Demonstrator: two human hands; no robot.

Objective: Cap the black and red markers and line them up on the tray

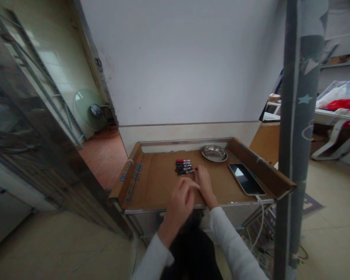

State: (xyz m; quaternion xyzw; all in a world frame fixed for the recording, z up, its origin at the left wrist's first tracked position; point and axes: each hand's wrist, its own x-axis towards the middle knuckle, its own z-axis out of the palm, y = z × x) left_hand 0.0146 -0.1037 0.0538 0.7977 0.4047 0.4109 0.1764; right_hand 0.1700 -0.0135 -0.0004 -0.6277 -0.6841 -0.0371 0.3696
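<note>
Several markers [183,163] lie side by side in a short row on the cardboard-lined tabletop [160,186]. The one at the far side has a red cap; the others look black. My right hand [203,181] rests on the cardboard with its fingers closed at the right end of the nearest black marker [185,172]. Closer to me, my left hand [181,198] is raised over the front edge, its fingers curled and its fingertips pointing toward my right hand. Whether anything is in my left fingers is hidden.
A round metal dish [214,153] stands at the back right of the table. In front of it lies a phone [246,179] with a white cable [262,217] hanging over the edge. Raised cardboard sides [258,165] flank the tabletop, and a grey pole [299,136] stands at the right.
</note>
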